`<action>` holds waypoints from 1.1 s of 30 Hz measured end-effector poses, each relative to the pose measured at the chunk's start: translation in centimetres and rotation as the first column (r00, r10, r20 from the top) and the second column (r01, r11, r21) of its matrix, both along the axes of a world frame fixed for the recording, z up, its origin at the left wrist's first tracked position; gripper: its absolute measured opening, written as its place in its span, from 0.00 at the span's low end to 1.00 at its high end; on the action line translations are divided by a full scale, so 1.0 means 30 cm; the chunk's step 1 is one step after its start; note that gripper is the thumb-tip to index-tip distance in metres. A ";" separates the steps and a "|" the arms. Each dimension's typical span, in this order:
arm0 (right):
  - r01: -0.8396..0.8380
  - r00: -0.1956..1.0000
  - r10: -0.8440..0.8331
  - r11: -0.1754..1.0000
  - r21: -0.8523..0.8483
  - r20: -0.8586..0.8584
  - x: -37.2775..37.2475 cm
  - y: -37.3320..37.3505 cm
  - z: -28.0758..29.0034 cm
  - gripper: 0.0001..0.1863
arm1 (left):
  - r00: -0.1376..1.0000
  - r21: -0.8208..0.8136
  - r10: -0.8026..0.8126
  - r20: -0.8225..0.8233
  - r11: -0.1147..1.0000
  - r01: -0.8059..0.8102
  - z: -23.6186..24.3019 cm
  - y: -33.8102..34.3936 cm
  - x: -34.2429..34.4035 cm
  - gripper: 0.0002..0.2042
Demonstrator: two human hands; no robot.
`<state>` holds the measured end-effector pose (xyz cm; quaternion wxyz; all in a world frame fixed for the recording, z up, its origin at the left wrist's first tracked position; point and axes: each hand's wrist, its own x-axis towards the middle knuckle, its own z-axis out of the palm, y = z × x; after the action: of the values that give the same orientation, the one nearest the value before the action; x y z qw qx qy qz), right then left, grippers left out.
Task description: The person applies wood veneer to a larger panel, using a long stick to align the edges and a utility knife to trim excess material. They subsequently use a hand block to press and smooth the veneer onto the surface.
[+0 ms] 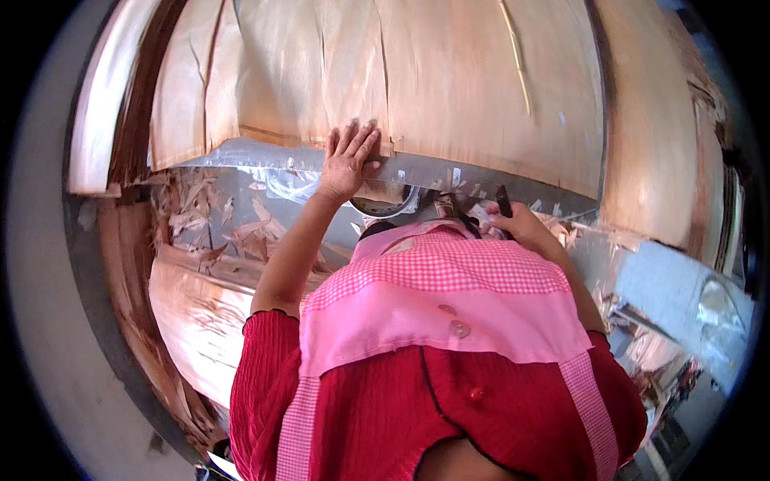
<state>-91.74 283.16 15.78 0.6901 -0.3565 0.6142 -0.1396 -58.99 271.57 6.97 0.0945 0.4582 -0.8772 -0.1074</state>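
1. From the head camera I see the left hand [350, 158] spread flat, fingers open, pressing on the lower edge of a thin wood veneer sheet [449, 88] that lies across the metal table [241, 152] ahead.
2. The right hand [525, 226] is clenched around a dark-handled tool [504, 202], just beside the sheet's edge.
3. Torn veneer scraps [233, 224] lie to the left, below the sheet; a pink apron [449, 305] fills the foreground.
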 end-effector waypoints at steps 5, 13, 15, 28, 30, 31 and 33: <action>0.253 0.966 -0.254 0.967 0.028 0.039 0.224 0.017 -0.042 0.10 | 0.997 -0.020 -0.062 0.036 0.998 0.062 -0.027 -0.049 0.018 0.31; 0.317 0.936 -0.325 0.945 -0.078 -0.135 0.327 -0.075 -0.104 0.11 | 0.995 -0.061 -0.102 -0.018 0.993 0.101 -0.035 -0.054 0.037 0.31; 0.318 0.927 -0.334 0.941 -0.111 -0.169 0.366 -0.171 -0.121 0.10 | 0.991 -0.068 -0.122 -0.047 0.991 0.119 -0.052 -0.058 0.037 0.32; -0.071 0.963 0.010 0.974 -0.217 -0.271 0.442 -0.533 -0.235 0.13 | 0.949 0.000 -0.107 -0.296 0.994 0.112 -0.034 -0.069 0.040 0.30; -0.109 0.950 0.042 0.973 -0.203 -0.309 0.435 -0.540 -0.249 0.13 | 0.974 -0.047 -0.148 -0.171 0.989 0.142 -0.021 -0.062 0.023 0.29; -0.130 0.943 0.059 0.971 -0.198 -0.328 0.435 -0.542 -0.243 0.14 | 0.981 -0.065 -0.164 -0.104 0.985 0.158 -0.020 -0.058 0.023 0.28; -0.169 0.927 0.092 0.968 -0.187 -0.364 0.435 -0.543 -0.227 0.14 | 0.983 -0.078 -0.171 -0.072 0.983 0.166 -0.038 -0.060 0.024 0.27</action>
<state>-78.70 266.87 8.98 0.5340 -0.4886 0.6837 -0.0926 -58.25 269.77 5.83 0.1357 0.3741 -0.9118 -0.1014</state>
